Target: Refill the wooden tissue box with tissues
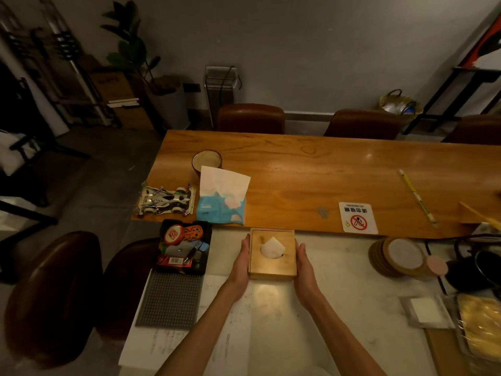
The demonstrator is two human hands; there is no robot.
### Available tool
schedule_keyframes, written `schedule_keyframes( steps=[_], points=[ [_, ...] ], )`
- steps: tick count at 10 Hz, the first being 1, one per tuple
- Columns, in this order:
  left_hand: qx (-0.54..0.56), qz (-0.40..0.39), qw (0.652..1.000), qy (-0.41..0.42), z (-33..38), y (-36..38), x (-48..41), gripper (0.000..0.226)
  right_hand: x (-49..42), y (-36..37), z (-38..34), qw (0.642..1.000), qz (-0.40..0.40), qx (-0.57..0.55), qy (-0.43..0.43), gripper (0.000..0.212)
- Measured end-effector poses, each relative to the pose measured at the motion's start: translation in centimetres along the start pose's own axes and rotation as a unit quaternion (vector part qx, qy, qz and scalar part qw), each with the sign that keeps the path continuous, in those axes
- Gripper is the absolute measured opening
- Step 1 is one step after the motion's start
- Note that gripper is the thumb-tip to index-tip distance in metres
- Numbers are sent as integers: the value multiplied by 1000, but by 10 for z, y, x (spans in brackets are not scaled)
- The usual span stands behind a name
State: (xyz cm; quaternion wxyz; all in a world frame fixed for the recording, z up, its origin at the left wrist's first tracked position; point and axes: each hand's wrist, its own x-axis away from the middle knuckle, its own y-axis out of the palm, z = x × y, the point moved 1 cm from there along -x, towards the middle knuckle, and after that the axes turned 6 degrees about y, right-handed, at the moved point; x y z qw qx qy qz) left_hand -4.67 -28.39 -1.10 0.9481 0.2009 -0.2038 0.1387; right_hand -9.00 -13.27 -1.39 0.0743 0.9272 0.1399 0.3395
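Left hand: your left hand (242, 260) lies flat against the left wall of the square, light-wood tissue box (272, 255), fingers straight and together, pressing rather than curling round.
Right hand: your right hand (303, 260) mirrors it on the right wall, so the box is clamped between two flat palms.
Box position: it sits on the pale, marble-like surface (339, 289), just short of the edge of the long orange-brown wooden surface (311, 169).
Tissue: a white folded tissue (272, 248) stands out of the round hole in the lid.
Stage: you seem to be settling or squaring the box, so the refill looks close to done.
Supply: the soft blue plastic tissue pack (221, 208) lies near, up and to the left, one loose sheet rising from it.
Risk, slip: smooth wood held only by palm pressure could slide free if you lift it.
Risk, lid: I cannot tell whether the lid is seated; a tilt might shift it.
Risk, tear: thin tissue may rip if snagged on the hole's rim.
Risk, clutter: the black tray of small items (184, 246) stands beside your left wrist; a wide elbow swing could knock it.
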Motion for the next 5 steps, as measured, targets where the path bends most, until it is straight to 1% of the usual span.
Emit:
schedule_keyframes(
  steps=[2, 3, 4, 5],
  points=[
    [-1, 13, 1000, 4, 10, 2, -11, 57, -2, 7, -12, 1000, 0, -13, -2, 49],
    [-6, 19, 1000, 6, 8, 2, -12, 51, -3, 5, -12, 1000, -2, -3, -7, 50],
    [5, 29, 1000, 1, 15, 2, -6, 42, 2, 0, -14, 999, -4, 48, -18, 53],
    [-75, 23, 996, 41, 5, -7, 6, 62, 8, -11, 1, 972, 26, 220, -74, 74]
  ],
)
